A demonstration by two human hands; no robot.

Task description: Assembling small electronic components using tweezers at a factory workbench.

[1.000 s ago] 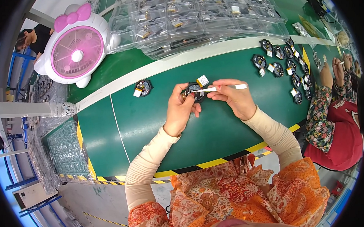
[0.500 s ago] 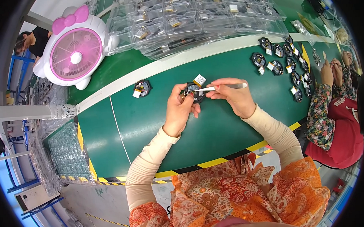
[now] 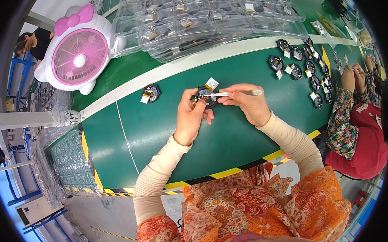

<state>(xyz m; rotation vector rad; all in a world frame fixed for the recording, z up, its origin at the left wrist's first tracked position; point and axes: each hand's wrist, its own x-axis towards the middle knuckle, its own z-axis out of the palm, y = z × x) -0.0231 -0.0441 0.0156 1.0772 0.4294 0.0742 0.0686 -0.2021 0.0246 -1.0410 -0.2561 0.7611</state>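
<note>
A round black housing (image 3: 211, 104) is sitting in the left fingers (image 3: 200, 107), its open face showing a bluish-grey circuit board (image 3: 205, 93). A white battery (image 3: 211, 83) with a yellow edge is sticking out slantwise past its far rim. Slim pale tweezers (image 3: 218, 94) are lying nearly level in the right fingers (image 3: 239, 98), their tip pointing left over the board.

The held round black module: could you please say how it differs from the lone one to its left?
The left hand grips the held module, while the lone module lies untouched on the green table. Tweezers in the right hand reach the held module, not the lone module. The held module's white piece sits at its upper right, the lone module's at its lower left. Both are black and roundish.
</note>
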